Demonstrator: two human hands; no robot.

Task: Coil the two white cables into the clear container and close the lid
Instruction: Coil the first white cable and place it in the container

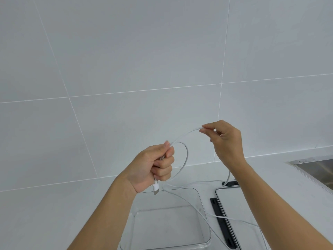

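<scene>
White counter (54,204): left hand (153,165) clenched the white cable (186,156) loop; right hand (225,139) pinched slack above clear container (200,195) for coiling.

Container (201,201) mouth: open at the top | Obstacle: cable (186,156) loop hanging above its far edge, strands crossing its right rim and the lid (232,199) just beside | Counter (54,204) left of container: free | Sink (319,170): far right
</scene>
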